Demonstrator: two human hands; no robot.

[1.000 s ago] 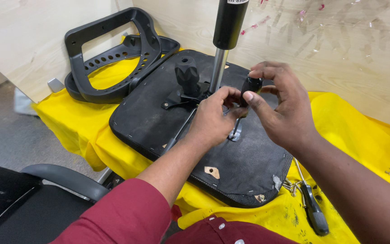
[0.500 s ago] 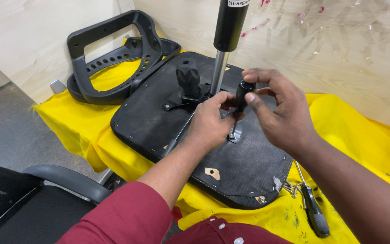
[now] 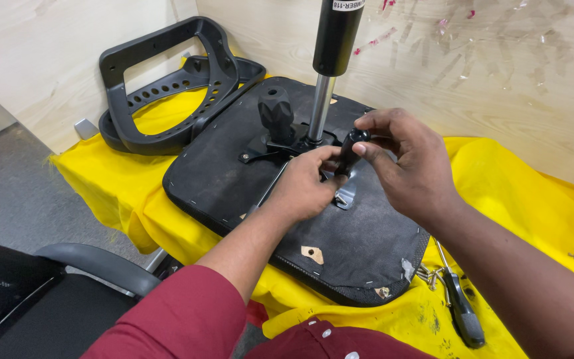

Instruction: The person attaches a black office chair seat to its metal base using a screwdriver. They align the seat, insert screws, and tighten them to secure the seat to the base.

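Gripping one black knob over the upturned seat base, right hand pinched it; left hand curled beneath, grasp hidden. One gas cylinder, top cut off; one screwdriver.

The gas cylinder runs off the top edge, the left hand hides the lower end of the black handle and the metal bracket beneath, and the screwdriver tip lies under the seat base

Left hand curled; right hand fingers pinched, grip closed.
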